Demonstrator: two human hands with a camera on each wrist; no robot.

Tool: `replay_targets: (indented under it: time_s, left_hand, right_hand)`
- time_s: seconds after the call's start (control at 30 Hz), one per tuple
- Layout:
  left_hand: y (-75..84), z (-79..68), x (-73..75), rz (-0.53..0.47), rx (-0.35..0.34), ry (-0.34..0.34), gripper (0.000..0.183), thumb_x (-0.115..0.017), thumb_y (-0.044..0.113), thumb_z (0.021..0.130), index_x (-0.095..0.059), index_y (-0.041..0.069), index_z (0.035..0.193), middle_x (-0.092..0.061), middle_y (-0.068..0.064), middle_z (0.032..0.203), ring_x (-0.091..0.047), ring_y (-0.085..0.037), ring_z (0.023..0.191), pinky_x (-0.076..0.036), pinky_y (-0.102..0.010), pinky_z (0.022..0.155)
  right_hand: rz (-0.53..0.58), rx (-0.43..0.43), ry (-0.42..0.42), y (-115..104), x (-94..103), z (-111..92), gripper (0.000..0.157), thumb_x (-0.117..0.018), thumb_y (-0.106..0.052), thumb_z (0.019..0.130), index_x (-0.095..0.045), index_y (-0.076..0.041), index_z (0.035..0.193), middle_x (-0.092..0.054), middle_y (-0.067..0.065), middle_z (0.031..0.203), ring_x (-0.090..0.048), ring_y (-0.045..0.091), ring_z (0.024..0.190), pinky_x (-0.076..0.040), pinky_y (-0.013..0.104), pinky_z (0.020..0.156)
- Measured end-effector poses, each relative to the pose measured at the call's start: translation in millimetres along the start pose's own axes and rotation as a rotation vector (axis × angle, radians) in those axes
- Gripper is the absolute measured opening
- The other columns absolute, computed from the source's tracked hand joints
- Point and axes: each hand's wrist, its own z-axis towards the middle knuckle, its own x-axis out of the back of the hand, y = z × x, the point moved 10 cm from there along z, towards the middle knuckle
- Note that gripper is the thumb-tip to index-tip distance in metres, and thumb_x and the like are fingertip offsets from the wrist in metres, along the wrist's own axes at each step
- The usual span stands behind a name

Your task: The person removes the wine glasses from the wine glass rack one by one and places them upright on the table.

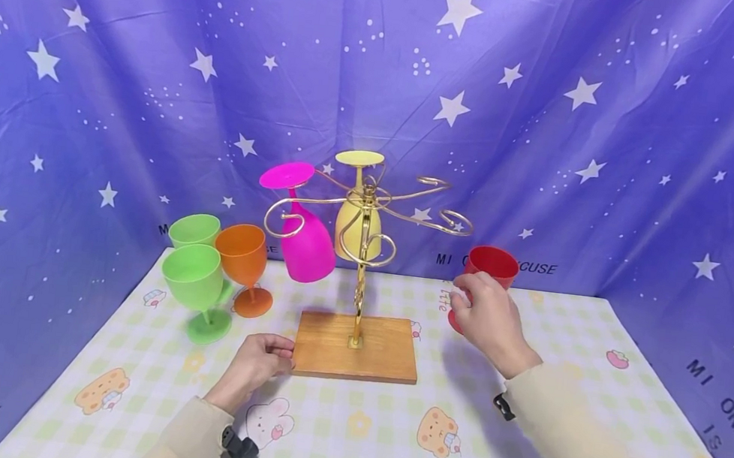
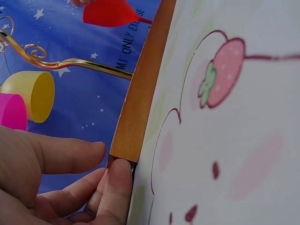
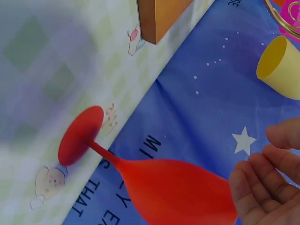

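Note:
A red goblet [image 1: 493, 265] stands upright on the right of the table, partly behind my right hand [image 1: 489, 315]. In the right wrist view, the fingertips are right at the side of its bowl [image 3: 180, 192], while the thumb is apart from it. My left hand [image 1: 256, 367] touches the left end of the wooden base [image 1: 357, 345] of a gold goblet rack [image 1: 363, 259]. Its fingertips [image 2: 121, 171] rest against the end face in the left wrist view. A magenta goblet [image 1: 307, 245] hangs upside down and tilted from a rack arm; a yellow goblet [image 1: 357, 224] hangs upside down behind.
Two green goblets [image 1: 191, 277] and an orange goblet [image 1: 242, 252] stand upright at the left of the table. Several curled rack arms stick out toward the right and front. A checked cloth [image 1: 355, 454] covers the table; a blue star-printed curtain [image 1: 386, 57] surrounds it.

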Motion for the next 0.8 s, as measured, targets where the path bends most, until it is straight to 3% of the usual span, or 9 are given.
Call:
replay_targets:
  time_s: [0.3, 0.53, 0.8]
  left_hand:
    - [11.2, -1.0, 6.2, 0.012, -0.018, 0.012, 0.025, -0.064, -0.007, 0.078, -0.063, -0.010, 0.103, -0.065, -0.011, 0.082, -0.064, -0.019, 0.069, -0.054, -0.031, 0.064]
    - [19.5, 4.3, 15.8, -0.002, -0.075, 0.040, 0.028, -0.064, -0.008, 0.077, -0.063, -0.012, 0.104, -0.066, -0.014, 0.082, -0.061, -0.019, 0.067, -0.054, -0.031, 0.062]
    - [33.1, 0.0, 25.0, 0.031, -0.099, 0.055, 0.031, -0.065, -0.002, 0.077, -0.064, -0.008, 0.108, -0.066, -0.012, 0.089, -0.060, -0.017, 0.076, -0.051, -0.025, 0.067]
  right_hand:
    - [0.068, -0.031, -0.003, 1, -8.0, -8, 0.021, -0.063, -0.012, 0.086, -0.068, -0.002, 0.104, -0.063, 0.012, 0.094, -0.063, 0.026, 0.080, -0.053, 0.045, 0.074]
    - [0.121, -0.028, 0.011, 4, -11.8, -13, 0.020, -0.065, -0.011, 0.085, -0.069, -0.001, 0.102, -0.064, 0.012, 0.091, -0.061, 0.024, 0.077, -0.051, 0.043, 0.074]
    - [0.161, -0.094, -0.026, 11, -21.6, -17, 0.021, -0.065, -0.010, 0.086, -0.068, 0.000, 0.103, -0.064, 0.011, 0.089, -0.061, 0.025, 0.079, -0.052, 0.043, 0.076]
